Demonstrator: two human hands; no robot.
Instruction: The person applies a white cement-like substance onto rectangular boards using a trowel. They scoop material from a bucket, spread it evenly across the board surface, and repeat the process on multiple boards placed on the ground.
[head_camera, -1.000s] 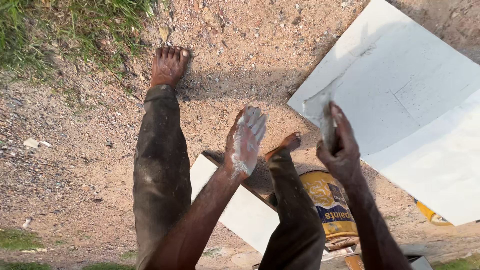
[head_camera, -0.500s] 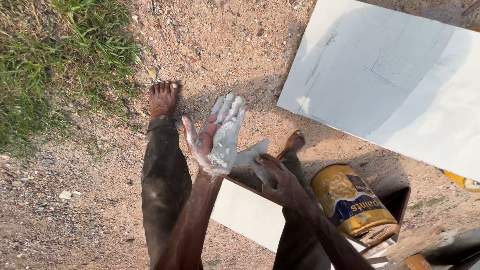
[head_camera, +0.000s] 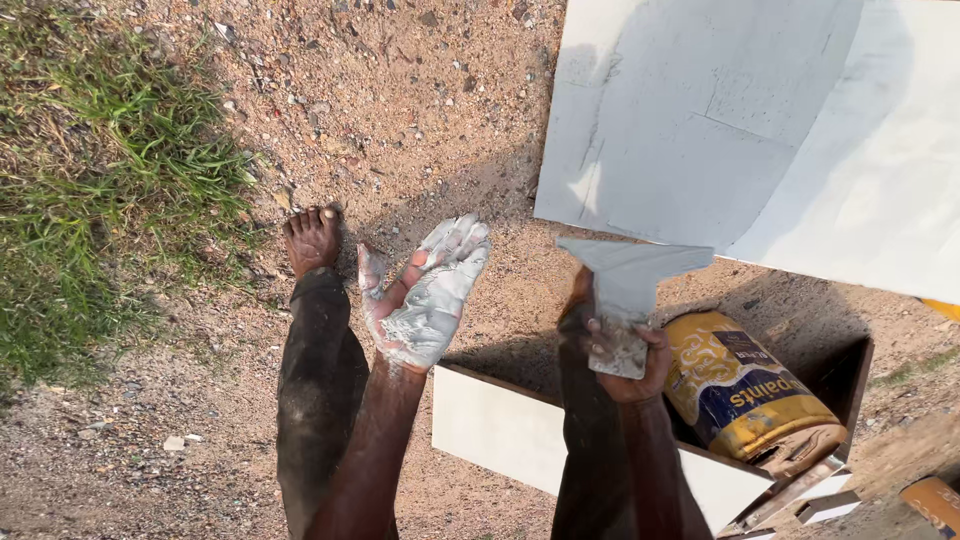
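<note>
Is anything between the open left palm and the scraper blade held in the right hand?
Nothing visible. The left hand, palm open and smeared with grey paste, is held up beside the scraper gripped in the right hand. Only open air over sandy ground separates them.

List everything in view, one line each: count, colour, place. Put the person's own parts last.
Flat metal scraper with wide blade: one, grey, paste-coated, held upright in right hand.
Round paint can: one, yellow and blue, lying on its side inside the box.
Open wooden box: one, white outside, dark inside, lower right.
Large flat boards: appear to be two, overlapping, white, upper right on ground.
Grass patch: one, green, left.
Sandy ground: brown, gravelly.
Left foot: one, bare.
Left hand: open, palm smeared with grey-white paste.
Right hand: gripping scraper.
</note>
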